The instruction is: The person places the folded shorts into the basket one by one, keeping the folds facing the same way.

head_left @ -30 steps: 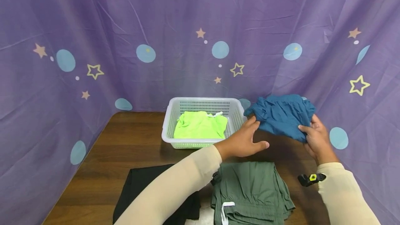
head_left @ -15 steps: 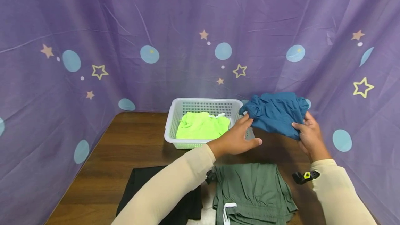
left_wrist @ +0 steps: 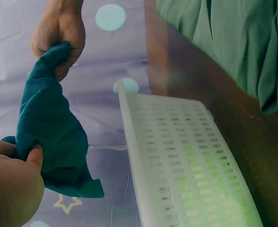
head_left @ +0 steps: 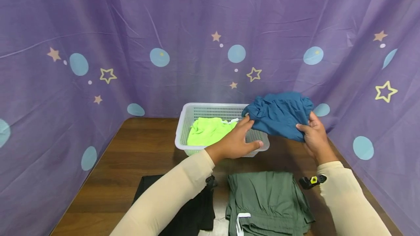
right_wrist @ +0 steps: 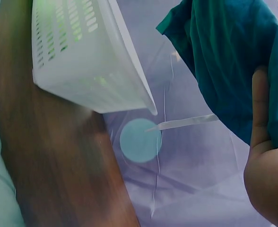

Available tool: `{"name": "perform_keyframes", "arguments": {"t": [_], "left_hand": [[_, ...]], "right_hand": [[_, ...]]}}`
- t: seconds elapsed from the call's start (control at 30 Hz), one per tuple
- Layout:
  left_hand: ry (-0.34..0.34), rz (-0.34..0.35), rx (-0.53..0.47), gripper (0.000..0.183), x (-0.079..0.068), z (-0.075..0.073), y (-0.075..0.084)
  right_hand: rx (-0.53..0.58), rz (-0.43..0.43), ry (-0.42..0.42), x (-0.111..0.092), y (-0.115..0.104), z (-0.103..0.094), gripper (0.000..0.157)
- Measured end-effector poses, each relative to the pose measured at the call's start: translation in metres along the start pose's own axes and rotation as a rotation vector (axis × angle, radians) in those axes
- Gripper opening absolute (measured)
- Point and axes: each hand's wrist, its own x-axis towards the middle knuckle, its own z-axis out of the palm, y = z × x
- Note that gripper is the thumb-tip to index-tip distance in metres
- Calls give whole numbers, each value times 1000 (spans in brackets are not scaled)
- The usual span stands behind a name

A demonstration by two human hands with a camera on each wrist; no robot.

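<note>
Seeing at the back a purple curtain [head_left: 197,17] with stars and dots, hanging behind the white basket [head_left: 214,111] and passing also along both its sides. Seeing next a brown wooden table [head_left: 141,137], carrying the basket and stretching out in front of it. Observing a left sleeve [head_left: 170,192] and a right sleeve [head_left: 347,192], both cream, reaching from the near side toward the basket. Noticing a green garment [head_left: 265,199], lying folded in front of the basket, toward the right. Noticing a black garment [head_left: 193,214], lying in front of the basket, more to the left, partly hiding under the left sleeve. Holding a blue garment [head_left: 279,114] in the air at the right end of the basket, higher than its rim. Finding a lime garment [head_left: 206,132] lying inside the basket. Gripping the blue garment by its right end with the right hand [head_left: 316,136], to the right of the basket, pressing the thumb on the front. Touching its left end with the left hand [head_left: 234,141], over the basket's right part, extending the fingers nearly straight and spreading the thumb apart. Wearing a small black device [head_left: 306,182] on the right wrist, in front and right of the basket.
</note>
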Motion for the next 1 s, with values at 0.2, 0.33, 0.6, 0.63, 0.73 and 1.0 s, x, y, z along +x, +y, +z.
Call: {"name": "perform_keyframes", "arguments": {"t": [0.2,0.33,0.6,0.63,0.73,1.0], "left_hand": [[24,-7,13,87,-8,-11,-2],[34,-20,23,86,-14,-18,-3],[76,-51,39,84,-25,-30,-9],[82,-52,41,85,-26,-31,-10],[94,-52,42,86,-30,-36,-11],[119,-82,32,88,-39,-50,-18]], "right_hand": [[-31,-4,12,5,5,13,69],[-24,-4,13,9,8,21,69],[-101,16,-3,14,16,37,68],[-102,20,-3,15,17,39,68],[-106,30,-7,18,20,44,68],[-78,52,-21,26,29,62,68]]}}
